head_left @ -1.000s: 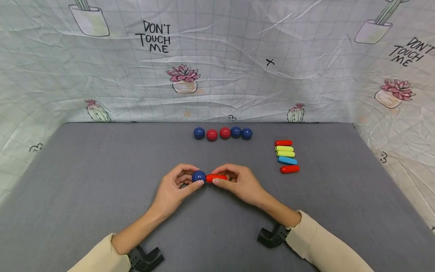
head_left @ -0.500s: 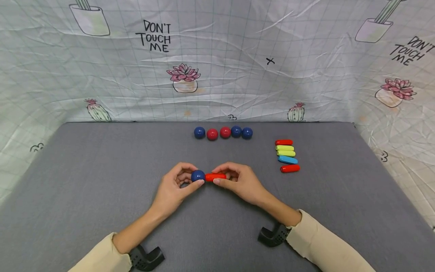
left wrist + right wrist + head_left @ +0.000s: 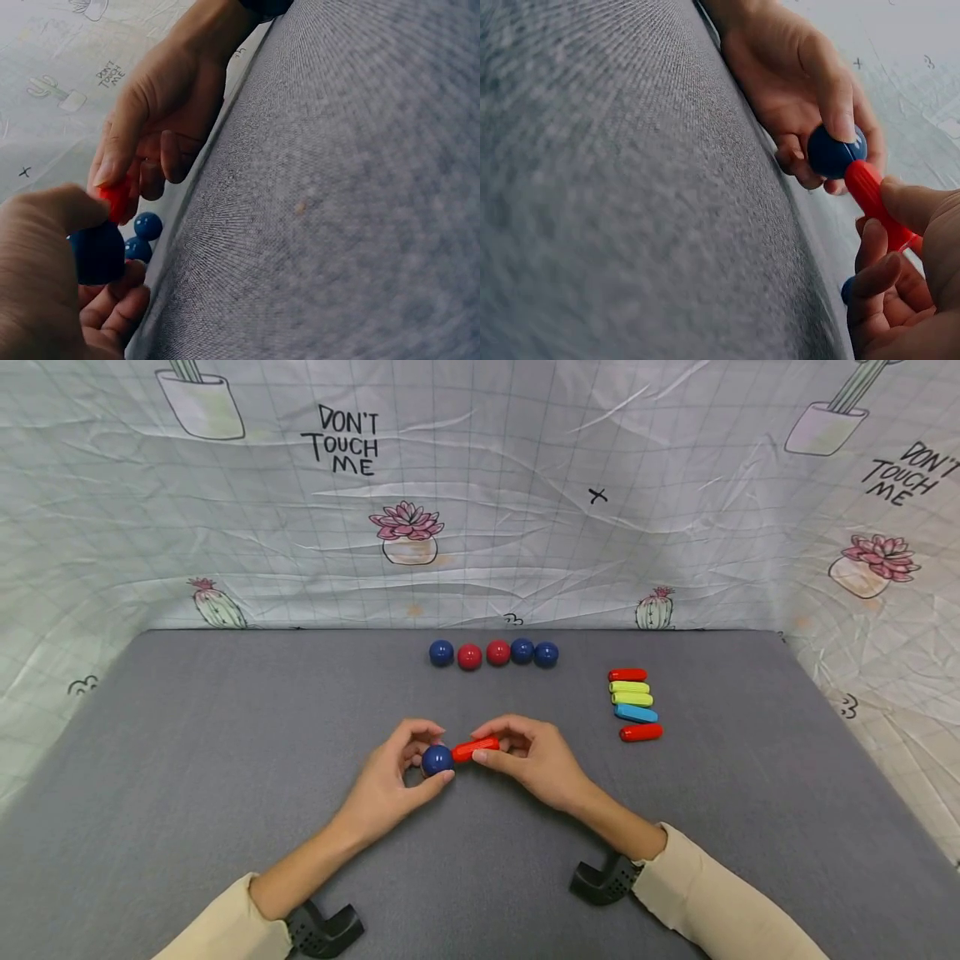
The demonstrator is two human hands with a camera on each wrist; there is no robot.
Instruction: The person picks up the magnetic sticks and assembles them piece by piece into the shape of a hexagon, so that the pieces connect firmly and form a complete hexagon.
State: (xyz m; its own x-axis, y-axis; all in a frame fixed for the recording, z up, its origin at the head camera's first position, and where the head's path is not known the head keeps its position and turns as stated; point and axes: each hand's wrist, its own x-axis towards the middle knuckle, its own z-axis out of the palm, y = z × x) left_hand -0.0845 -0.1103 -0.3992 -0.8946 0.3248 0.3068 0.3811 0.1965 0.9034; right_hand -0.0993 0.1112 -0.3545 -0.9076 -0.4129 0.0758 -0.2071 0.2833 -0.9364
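Observation:
My left hand [image 3: 390, 777] holds a glossy blue ball [image 3: 437, 761] at its thumb, with the index finger raised a little above it in the head view. In the right wrist view the left thumb lies on the ball [image 3: 832, 152]. Opposite, my right hand [image 3: 536, 764] pinches a short red rod [image 3: 468, 750] between thumb and fingers. The rod's left end meets the ball's side, and the rod slants up to the right. Its right end is partly hidden by the right fingers. Both hands are close over the grey tabletop.
At the back edge, a row holds blue balls [image 3: 441, 653] and red balls [image 3: 469, 657]. To the right lie several short rods: red [image 3: 641, 732], blue [image 3: 636, 713] and yellow-green [image 3: 632, 699]. A printed cloth [image 3: 510, 560] stands behind the grey table [image 3: 247, 735].
The blue ball has dropped slightly toward the person, and the red rod has gone from level to slanting. The left index finger has lifted off the ball's top.

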